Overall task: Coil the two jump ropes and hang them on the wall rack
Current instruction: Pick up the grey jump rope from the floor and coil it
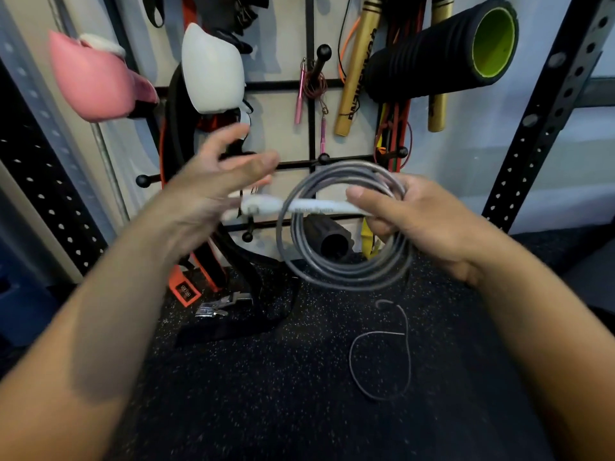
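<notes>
The blurred left hand point(213, 188) hovers with fingers spread, seemingly holding nothing, beside the white handle point(299, 206); the right hand point(409, 221) pinches that handle and the coiled grey plastic jump rope point(342, 271) before the black wall rack point(311, 124)

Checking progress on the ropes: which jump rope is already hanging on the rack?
The thin pink-handled rope, looped over a black peg on the wall rack. The grey rope is coiled in the right hand.

A black speckled rubber floor point(266, 394) carries a loose thin dark cord point(407, 354), a black-and-orange strap point(186, 291) and a metal buckle point(216, 306).
</notes>
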Tool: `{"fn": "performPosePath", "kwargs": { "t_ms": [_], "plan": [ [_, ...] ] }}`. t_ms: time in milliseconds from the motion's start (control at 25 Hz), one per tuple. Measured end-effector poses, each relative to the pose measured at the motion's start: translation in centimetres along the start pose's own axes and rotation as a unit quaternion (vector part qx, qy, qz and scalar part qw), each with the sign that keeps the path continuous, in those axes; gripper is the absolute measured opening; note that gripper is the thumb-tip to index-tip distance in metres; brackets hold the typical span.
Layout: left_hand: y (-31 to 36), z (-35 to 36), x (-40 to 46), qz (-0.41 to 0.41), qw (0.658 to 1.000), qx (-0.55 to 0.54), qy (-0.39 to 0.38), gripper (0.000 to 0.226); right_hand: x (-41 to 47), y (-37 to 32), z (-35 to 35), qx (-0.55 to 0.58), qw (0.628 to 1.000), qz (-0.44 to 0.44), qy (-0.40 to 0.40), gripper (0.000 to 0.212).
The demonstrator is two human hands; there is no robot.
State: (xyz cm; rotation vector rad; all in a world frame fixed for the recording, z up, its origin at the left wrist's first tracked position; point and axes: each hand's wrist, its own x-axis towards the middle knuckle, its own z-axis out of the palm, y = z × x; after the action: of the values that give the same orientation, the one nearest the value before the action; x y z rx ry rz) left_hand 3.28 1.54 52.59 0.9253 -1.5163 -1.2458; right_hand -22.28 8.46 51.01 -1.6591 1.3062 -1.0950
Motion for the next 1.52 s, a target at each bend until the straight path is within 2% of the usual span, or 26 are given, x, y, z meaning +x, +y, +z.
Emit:
{"fn": "performPosePath", "kwargs": {
  "t_ms": [40,120,200,280,400,520,600,720,840,960,1040,1160,1280,1360,1440,1520],
  "plan": [
    [0.7,-1.0,-0.1,0.032,0.997,0.066,-0.018,0.119,-0.1,-0.1,-0.3,-0.044,0.999,0.002,-0.024,0.033],
    [2.0,-1.1,-0.6,0.059,0.974,0.19,-0.106,0.121,-0.2,-0.3,0.2,-0.129,0.989,-0.008,-0.077,0.035],
    [2.3,0.8,-1.5,0.023,0.927,0.299,-0.228,0.113,-0.1,-0.5,1.3,-0.155,0.981,-0.021,-0.113,0.032],
    [1.3,3.0,-1.7,-0.004,0.893,0.357,-0.273,0.094,0.0,-0.6,1.8,-0.141,0.982,-0.031,-0.119,0.032],
    [0.2,4.5,-1.7,-0.061,0.911,0.294,-0.282,0.045,0.0,-0.4,1.9,-0.12,0.984,-0.034,-0.131,0.041],
    [-0.6,5.1,-1.9,-0.129,0.91,0.259,-0.296,0.021,0.0,0.4,2.5,-0.126,0.981,-0.046,-0.137,0.04],
    [-1.2,5.4,-2.0,-0.115,0.91,0.279,-0.285,0.016,0.2,0.6,2.8,-0.122,0.984,-0.055,-0.12,0.042],
    [-1.0,4.8,-2.0,-0.095,0.919,0.261,-0.281,0.028,0.2,-0.3,1.7,-0.033,0.998,-0.044,-0.04,0.049],
    [-0.7,4.0,-1.6,-0.045,0.966,0.117,-0.224,0.026,0.5,0.7,0.1,0.021,0.998,-0.014,0.049,0.075],
    [-1.2,4.6,-1.0,0.014,0.987,-0.085,-0.138,0.034,1.0,4.1,0.0,0.079,0.996,0.013,0.041,0.083],
    [-1.7,6.1,-1.0,0.022,0.975,-0.21,-0.073,0.035,0.8,5.4,1.4,0.169,0.986,-0.003,-0.003,0.081],
    [-2.2,8.1,-1.4,0.001,0.928,-0.371,0.04,0.039,0.2,5.0,4.1,0.252,0.965,-0.029,-0.062,0.094],
    [-2.7,8.7,-1.8,-0.006,0.905,-0.403,0.136,0.046,-0.6,4.0,7.0,0.244,0.967,-0.013,-0.07,0.098],
    [-3.2,9.1,-2.2,0.019,0.915,-0.362,0.178,0.045,-1.0,3.1,8.3,0.225,0.974,-0.011,-0.015,0.071],
    [-3.8,9.4,-2.4,0.037,0.931,-0.299,0.204,0.042,-1.2,2.1,8.9,0.272,0.96,-0.014,0.058,0.045],
    [-4.1,9.4,-2.5,0.033,0.94,-0.27,0.208,0.037,-1.1,1.3,8.7,0.305,0.946,0.004,0.108,0.037]
  ]
}}
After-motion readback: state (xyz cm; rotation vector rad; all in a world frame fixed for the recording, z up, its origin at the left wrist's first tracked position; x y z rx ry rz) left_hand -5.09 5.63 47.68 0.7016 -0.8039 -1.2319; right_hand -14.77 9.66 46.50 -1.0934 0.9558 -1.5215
